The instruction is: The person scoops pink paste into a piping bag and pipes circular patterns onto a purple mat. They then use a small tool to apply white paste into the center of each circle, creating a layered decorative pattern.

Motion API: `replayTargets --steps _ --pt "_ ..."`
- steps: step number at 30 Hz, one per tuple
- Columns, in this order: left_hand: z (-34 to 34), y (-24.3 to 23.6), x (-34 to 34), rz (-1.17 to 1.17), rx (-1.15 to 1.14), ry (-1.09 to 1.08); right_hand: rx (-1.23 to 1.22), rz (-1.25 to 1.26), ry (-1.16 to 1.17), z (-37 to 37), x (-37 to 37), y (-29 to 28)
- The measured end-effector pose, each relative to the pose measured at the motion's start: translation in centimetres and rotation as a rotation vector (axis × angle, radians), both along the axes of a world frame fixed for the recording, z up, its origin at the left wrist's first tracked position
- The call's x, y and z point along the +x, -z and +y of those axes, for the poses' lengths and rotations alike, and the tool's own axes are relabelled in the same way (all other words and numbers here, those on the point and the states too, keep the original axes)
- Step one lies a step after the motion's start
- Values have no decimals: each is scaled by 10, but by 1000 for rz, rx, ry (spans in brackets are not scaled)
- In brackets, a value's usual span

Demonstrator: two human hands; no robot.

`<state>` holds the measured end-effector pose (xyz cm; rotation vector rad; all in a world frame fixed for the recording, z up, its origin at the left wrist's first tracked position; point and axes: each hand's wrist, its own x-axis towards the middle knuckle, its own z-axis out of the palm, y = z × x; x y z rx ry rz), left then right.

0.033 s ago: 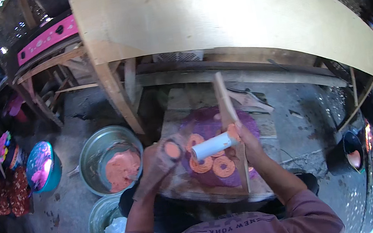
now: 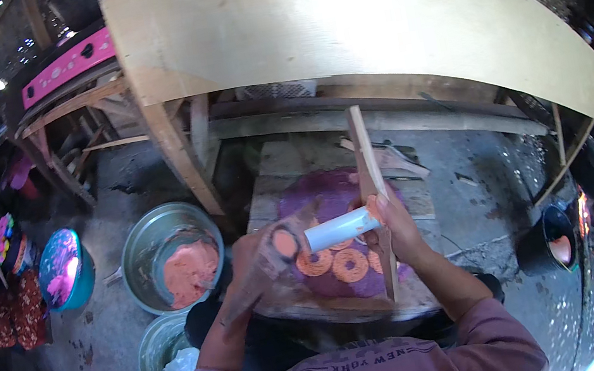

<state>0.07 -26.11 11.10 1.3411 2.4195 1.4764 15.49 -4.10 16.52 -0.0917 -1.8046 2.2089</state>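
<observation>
My left hand (image 2: 248,256) grips a wooden paddle-like piece (image 2: 263,271), blurred, with a round opening full of orange dough. My right hand (image 2: 399,230) is closed around a long wooden bar (image 2: 365,150). A white pipe (image 2: 343,228) sticks out sideways from that bar, its free end close to the round opening but apart from it. Orange dough (image 2: 374,208) clings where the pipe meets the bar. Below the hands, several orange dough rings (image 2: 349,265) lie on a round purple mat (image 2: 361,286), which rests on a low wooden board (image 2: 275,169).
To my left stand a metal basin (image 2: 133,248) with orange dough and another basin (image 2: 149,360) with a white plastic bag. A dark bucket (image 2: 540,251) is at the right. A large plywood table (image 2: 331,14) spans the front. A person's patterned garment (image 2: 23,310) and a teal basin (image 2: 81,278) show far left.
The left wooden piece has come a little closer to the pipe's free end. The bar in my right hand has shifted slightly. The whole view has moved a little.
</observation>
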Motion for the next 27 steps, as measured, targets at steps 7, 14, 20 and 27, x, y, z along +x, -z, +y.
replayTargets --steps 7,14,20,27 --pt "79 -45 47 -75 -240 476 972 165 108 40 62 -49" --pt "112 2 110 -436 -419 944 1002 -57 -109 43 111 -19" --pt "123 12 103 -502 -504 956 249 -364 -352 73 109 -11" --pt "129 -77 58 -820 224 887 -518 -444 -831 85 141 29"
